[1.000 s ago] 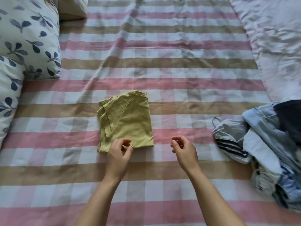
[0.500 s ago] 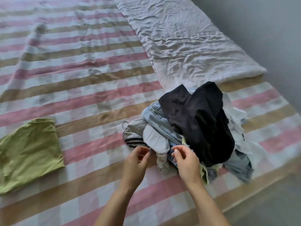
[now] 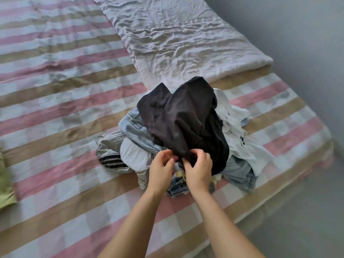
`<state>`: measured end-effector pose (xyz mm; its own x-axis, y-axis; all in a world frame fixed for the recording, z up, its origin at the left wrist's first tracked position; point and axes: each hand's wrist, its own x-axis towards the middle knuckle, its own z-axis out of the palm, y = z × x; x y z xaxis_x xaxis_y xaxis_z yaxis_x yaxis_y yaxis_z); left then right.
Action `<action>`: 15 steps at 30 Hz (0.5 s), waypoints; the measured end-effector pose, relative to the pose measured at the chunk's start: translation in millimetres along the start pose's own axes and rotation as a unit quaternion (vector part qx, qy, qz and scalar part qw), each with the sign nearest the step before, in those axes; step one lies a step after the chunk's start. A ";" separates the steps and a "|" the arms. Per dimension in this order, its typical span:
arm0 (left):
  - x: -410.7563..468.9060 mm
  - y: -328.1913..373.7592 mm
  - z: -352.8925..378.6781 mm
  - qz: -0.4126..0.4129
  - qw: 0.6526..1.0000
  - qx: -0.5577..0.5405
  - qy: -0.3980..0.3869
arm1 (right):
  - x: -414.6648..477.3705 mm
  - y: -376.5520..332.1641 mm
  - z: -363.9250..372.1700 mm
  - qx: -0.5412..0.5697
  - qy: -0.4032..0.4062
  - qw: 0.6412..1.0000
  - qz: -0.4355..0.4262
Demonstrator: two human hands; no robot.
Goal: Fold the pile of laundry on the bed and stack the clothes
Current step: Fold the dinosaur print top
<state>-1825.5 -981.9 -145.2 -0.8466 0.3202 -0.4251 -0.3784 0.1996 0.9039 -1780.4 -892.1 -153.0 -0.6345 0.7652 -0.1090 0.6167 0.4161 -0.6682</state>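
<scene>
Work area: we look down on a bed [image 3: 55, 108] with a pink, tan and white checked sheet; it fills most of the frame.
Laundry pile [image 3: 130, 151]: it lies loose at centre frame, near the bed's lower right edge.
Black garment [image 3: 182, 118]: it is the top layer of the pile, draped from upper centre down to the hands; its lower edge ends at the fingertips.
Right hand [image 3: 198, 170]: the fingers are curled and the thumb and fingers pinch the lower edge of the black garment, so the cloth runs up and away from this grip.
Left hand [image 3: 161, 170]: it is just beside the right hand, with curled fingers at the same lower edge. We cannot tell whether they have closed on the cloth.
Jeans [image 3: 133, 123]: pale blue, under the black garment, left of centre.
Striped garment [image 3: 111, 161]: at the pile's lower left, touching the sheet.
White shirt [image 3: 238, 135]: on the right side of the pile, partly under the black garment.
Green garment [image 3: 5, 183]: it lies flat at the left edge of the frame, well apart from the pile, cut off by the frame.
Blanket [image 3: 176, 40]: white and crumpled, upper centre, its near end just behind the pile.
Wall [image 3: 307, 43]: grey, upper right.
</scene>
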 end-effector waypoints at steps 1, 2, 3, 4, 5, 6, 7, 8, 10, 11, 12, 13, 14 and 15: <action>-2.0 0.0 -2.9 0.007 1.000 0.003 -0.007 | 1.5 -1.7 -0.5 0.009 0.010 1.000 -0.004; -5.0 0.9 -6.2 0.020 0.999 0.020 -0.014 | 2.0 -3.3 -1.8 0.014 0.020 1.000 -0.014; -8.8 2.7 -10.7 0.038 0.998 0.044 -0.021 | 1.0 -5.3 -3.8 0.017 0.031 0.999 -0.031; -13.1 5.1 -15.8 0.061 0.995 0.068 -0.028 | -1.8 -7.9 -6.4 0.020 0.045 0.997 -0.052; -17.5 7.9 -20.8 0.085 0.992 0.087 -0.035 | -5.8 -11.4 -9.9 0.025 0.062 0.995 -0.075; -22.0 10.8 -27.4 0.113 0.988 0.101 -0.036 | -11.2 -16.6 -13.5 0.031 0.078 0.991 -0.102; -26.0 13.1 -35.0 0.141 0.983 0.113 -0.032 | -17.1 -22.5 -17.5 0.038 0.090 0.987 -0.131; -30.5 15.7 -43.8 0.166 0.978 0.123 -0.023 | -23.8 -29.3 -21.2 0.045 0.095 0.982 -0.158; -41.5 23.0 -62.0 0.206 0.970 0.130 -0.007 | -37.1 -44.5 -29.1 0.058 0.083 0.975 -0.198; -48.1 28.1 -72.0 0.226 0.965 0.131 0.001 | -44.7 -54.6 -32.5 0.069 0.065 0.973 -0.212; -54.5 33.5 -81.1 0.245 0.959 0.139 0.008 | -52.5 -65.5 -35.8 0.087 0.039 0.970 -0.225; -60.7 38.3 -90.4 0.262 0.953 0.154 0.016 | -61.3 -77.6 -38.5 0.111 0.007 0.966 -0.234; -66.5 42.5 -99.3 0.276 0.945 0.175 0.027 | -70.5 -90.1 -41.0 0.138 -0.029 0.961 -0.240; -71.5 45.9 -107.2 0.290 0.936 0.195 0.042 | -79.1 -101.6 -43.5 0.167 -0.068 0.954 -0.240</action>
<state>-1822.5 -1094.9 -68.2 -0.8999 0.4093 0.1508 0.3048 0.3430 0.8885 -1772.6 -973.4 -44.5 -0.8750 0.4457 0.1891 0.0713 0.5050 -0.8602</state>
